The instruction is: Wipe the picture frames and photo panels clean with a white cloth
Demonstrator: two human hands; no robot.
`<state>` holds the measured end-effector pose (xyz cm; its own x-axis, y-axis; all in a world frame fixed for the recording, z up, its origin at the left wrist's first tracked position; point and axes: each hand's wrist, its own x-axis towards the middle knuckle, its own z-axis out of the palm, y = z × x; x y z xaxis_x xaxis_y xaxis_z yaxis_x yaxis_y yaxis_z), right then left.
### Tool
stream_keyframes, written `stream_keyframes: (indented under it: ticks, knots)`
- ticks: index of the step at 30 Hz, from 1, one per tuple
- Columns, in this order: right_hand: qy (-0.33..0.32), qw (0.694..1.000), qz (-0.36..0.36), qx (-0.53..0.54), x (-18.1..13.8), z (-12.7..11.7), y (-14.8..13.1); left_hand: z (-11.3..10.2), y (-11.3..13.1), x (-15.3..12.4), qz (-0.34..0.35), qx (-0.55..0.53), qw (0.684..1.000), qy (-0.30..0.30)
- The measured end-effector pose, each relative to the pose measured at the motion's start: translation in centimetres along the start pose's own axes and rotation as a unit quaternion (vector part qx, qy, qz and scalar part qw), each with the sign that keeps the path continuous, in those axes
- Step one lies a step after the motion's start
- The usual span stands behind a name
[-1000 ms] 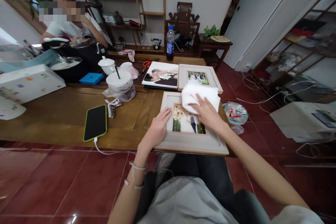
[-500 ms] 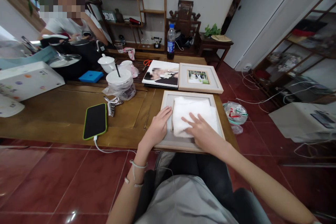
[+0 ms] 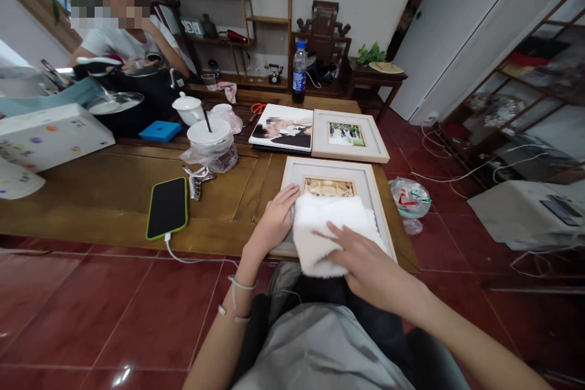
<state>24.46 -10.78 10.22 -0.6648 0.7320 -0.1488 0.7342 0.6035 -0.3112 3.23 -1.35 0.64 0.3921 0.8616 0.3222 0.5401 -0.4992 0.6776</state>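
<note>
A white-framed photo (image 3: pixel 329 172) lies flat at the near edge of the wooden table (image 3: pixel 114 195), right in front of me. My right hand (image 3: pixel 365 259) presses flat, fingers spread, on a folded white cloth (image 3: pixel 326 225) that covers the near half of the frame and hangs over its near edge. My left hand (image 3: pixel 274 222) rests open on the frame's left border and holds it steady. The top of the picture shows above the cloth.
Behind the frame lie a second framed photo (image 3: pixel 350 135) and a photo print (image 3: pixel 283 128). A phone (image 3: pixel 167 207) on a cable, a hair clip (image 3: pixel 197 180) and a lidded cup in a bag (image 3: pixel 210 146) sit to the left. Another person (image 3: pixel 128 42) works at the far left. A water bottle (image 3: pixel 298 80) stands behind.
My right hand has dragged the cloth from the far part of the frame toward me, down over the picture to the near edge. My left hand has stayed on the frame's left border.
</note>
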Motion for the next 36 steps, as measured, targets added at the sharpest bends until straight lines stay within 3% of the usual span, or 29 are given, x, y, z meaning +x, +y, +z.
stream_keyframes:
  ticks: [3,7,10,13,19,23,28,32,34,36]
  knots:
    - [0.064,0.996,0.058,-0.038,2.4,0.6,2.6,-0.1,0.2,-0.1,-0.005,-0.001,1.0,0.002]
    - [0.138,0.969,0.177,-0.104,6.0,-0.7,4.6,0.0,0.2,-0.1,-0.009,-0.003,1.0,0.0]
    - [0.13,0.961,0.204,-0.131,7.8,-1.7,4.1,0.0,0.2,-0.1,-0.008,-0.015,1.0,0.007]
    - [0.073,0.973,0.173,-0.133,8.3,-1.0,2.0,-0.3,0.4,0.1,-0.007,-0.036,0.999,0.017]
    - [0.079,0.977,0.078,-0.184,6.0,3.1,-1.8,-0.8,0.9,0.3,-0.02,-0.049,0.998,0.037]
    - [0.064,0.981,0.029,-0.179,4.1,2.7,-1.4,-0.1,0.4,0.0,-0.005,-0.002,0.999,0.039]
    - [0.011,0.985,0.057,-0.161,1.8,0.5,0.5,0.2,-0.2,-0.2,0.02,0.022,0.999,0.037]
    - [-0.009,0.989,0.088,-0.12,-1.4,-1.4,3.7,0.1,-0.2,-0.3,0.03,0.017,0.999,0.034]
    - [0.018,0.994,0.081,-0.077,-3.2,-2.7,5.9,0.2,-0.1,-0.3,0.03,0.009,0.999,0.043]
    - [0.088,0.99,0.099,-0.039,-4.7,-4.1,8.2,0.4,0.1,-0.4,0.024,-0.003,0.998,0.054]
